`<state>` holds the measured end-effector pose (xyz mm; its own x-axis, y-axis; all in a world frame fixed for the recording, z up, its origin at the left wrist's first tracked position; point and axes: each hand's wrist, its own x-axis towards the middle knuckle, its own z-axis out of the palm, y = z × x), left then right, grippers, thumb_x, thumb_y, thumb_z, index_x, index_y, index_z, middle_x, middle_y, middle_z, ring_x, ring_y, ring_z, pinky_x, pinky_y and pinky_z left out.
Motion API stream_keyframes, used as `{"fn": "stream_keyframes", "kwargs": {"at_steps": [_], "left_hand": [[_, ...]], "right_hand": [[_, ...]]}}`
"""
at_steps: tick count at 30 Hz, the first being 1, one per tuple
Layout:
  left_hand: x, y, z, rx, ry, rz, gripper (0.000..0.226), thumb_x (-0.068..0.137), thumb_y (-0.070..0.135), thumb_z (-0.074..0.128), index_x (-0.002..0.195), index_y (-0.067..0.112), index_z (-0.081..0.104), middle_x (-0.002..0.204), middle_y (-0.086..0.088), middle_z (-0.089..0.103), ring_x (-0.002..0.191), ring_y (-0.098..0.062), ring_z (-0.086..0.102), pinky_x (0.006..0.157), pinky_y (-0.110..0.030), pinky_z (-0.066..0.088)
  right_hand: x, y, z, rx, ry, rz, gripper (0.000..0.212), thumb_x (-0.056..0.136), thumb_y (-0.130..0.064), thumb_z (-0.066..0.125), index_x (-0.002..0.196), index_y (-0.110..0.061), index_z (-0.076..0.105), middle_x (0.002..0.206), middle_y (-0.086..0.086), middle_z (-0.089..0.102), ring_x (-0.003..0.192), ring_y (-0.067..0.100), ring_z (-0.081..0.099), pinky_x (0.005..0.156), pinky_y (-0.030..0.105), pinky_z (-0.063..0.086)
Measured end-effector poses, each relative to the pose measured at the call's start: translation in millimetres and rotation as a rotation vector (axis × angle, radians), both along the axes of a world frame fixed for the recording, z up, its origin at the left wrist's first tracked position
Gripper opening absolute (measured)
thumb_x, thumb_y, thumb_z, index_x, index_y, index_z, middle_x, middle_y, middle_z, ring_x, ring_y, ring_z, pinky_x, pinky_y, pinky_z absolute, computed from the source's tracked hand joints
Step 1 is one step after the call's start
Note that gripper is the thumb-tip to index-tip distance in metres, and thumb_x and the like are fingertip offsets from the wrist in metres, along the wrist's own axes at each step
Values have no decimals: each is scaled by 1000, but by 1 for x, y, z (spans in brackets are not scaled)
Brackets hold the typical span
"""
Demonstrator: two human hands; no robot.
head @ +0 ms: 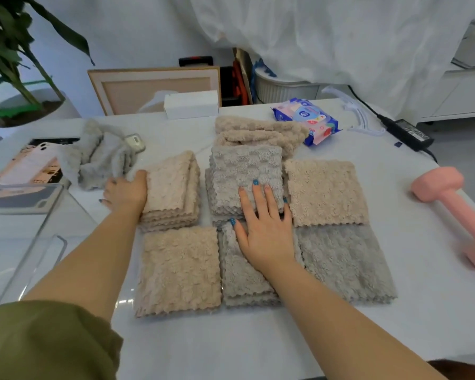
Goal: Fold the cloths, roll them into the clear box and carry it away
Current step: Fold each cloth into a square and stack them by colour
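Observation:
Several folded fleece cloths lie in a block on the white table (258, 338). My left hand (125, 192) presses flat against the left side of a folded beige stack (173, 187). My right hand (263, 226) lies flat with straight fingers on a grey folded cloth (247, 171) and the grey one in front of it (242, 275). Other folded cloths: beige at front left (178, 270), beige at right (327, 190), grey at front right (346, 264). An unfolded beige cloth (258, 130) lies behind, and a crumpled grey cloth (99, 157) at the left. The clear box (25, 237) stands at the left edge.
A pink dumbbell (455, 209) lies at the right. A wipes pack (307, 122), white box (191, 104), white hanger (359, 116) and black power adapter (409, 134) sit at the back. Magazines (30, 165) and a remote (133, 141) lie at the left, a plant (11, 64) behind.

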<state>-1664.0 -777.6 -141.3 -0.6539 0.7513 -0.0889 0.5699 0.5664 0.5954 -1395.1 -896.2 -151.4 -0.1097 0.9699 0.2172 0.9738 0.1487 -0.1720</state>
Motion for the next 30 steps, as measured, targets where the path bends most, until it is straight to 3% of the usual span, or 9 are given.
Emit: {"fn": "stream_keyframes", "kwargs": {"at_steps": [5, 8, 11, 15, 18, 21, 23, 26, 30], "left_hand": [[5, -11, 36, 338, -143, 60, 44, 80, 31, 47, 111, 3, 61, 126, -16, 49, 118, -37, 44, 100, -51, 40], [21, -23, 72, 549, -302, -17, 24, 85, 27, 57, 101, 11, 64, 106, -6, 63, 99, -22, 58, 90, -36, 49], [45, -37, 104, 665, -339, -167, 12, 84, 24, 65, 93, 15, 62, 84, 4, 62, 77, -10, 58, 78, -32, 52], [69, -60, 137, 695, -464, -453, 26, 82, 5, 62, 106, 16, 64, 101, -4, 66, 89, -15, 63, 73, -26, 55], [80, -79, 167, 794, -532, -532, 29, 86, -2, 57, 106, 18, 64, 99, 9, 64, 91, -4, 62, 79, -21, 55], [80, -93, 202, 890, -530, -562, 28, 88, -5, 54, 102, 19, 61, 102, 13, 60, 93, 5, 58, 82, -17, 51], [80, -104, 223, 897, -484, -630, 31, 88, -6, 51, 100, 22, 58, 103, 12, 59, 92, 9, 58, 85, -18, 51], [83, -125, 240, 845, -422, -801, 33, 91, -4, 50, 106, 24, 55, 108, 9, 59, 99, 4, 59, 86, -21, 53], [100, -156, 240, 792, -572, -866, 29, 94, 0, 48, 107, 25, 54, 114, 3, 60, 106, -9, 60, 84, -30, 55]], "right_hand": [[-1, -3, 2, -17, -4, -13, 63, 94, -51, 20, 152, -27, 18, 159, 5, 17, 146, 25, 14, 111, 54, 21], [1, -8, 10, -81, 4, -2, 64, 93, -54, 12, 152, -30, 10, 160, 2, 9, 148, 23, 6, 114, 52, 14], [5, -10, 20, -174, 15, 22, 62, 94, -54, 12, 152, -32, 2, 161, -1, 3, 148, 18, -1, 115, 51, 4], [3, -10, 54, -170, 188, -51, 57, 95, -39, 42, 147, -27, 23, 151, -2, 27, 138, 18, 28, 109, 50, 16], [-3, -32, 72, -24, 474, -109, 50, 92, -26, 50, 140, -26, 34, 140, -5, 38, 122, 14, 43, 104, 42, 29], [-16, -57, 88, -193, 902, 30, 44, 94, -16, 51, 134, -29, 38, 128, -1, 45, 87, 10, 55, 82, 31, 49], [-25, -65, 97, -323, 1095, 73, 44, 95, -15, 52, 133, -32, 38, 122, -1, 47, 77, 9, 54, 70, 25, 48], [-35, -67, 110, -274, 1198, 90, 59, 91, -19, 59, 141, -33, 30, 131, -9, 37, 85, 9, 54, 72, 22, 48], [-35, -72, 123, -200, 1282, 36, 89, 74, -32, 75, 145, -35, 21, 136, -14, 24, 120, 12, 41, 98, 37, 46]]}}
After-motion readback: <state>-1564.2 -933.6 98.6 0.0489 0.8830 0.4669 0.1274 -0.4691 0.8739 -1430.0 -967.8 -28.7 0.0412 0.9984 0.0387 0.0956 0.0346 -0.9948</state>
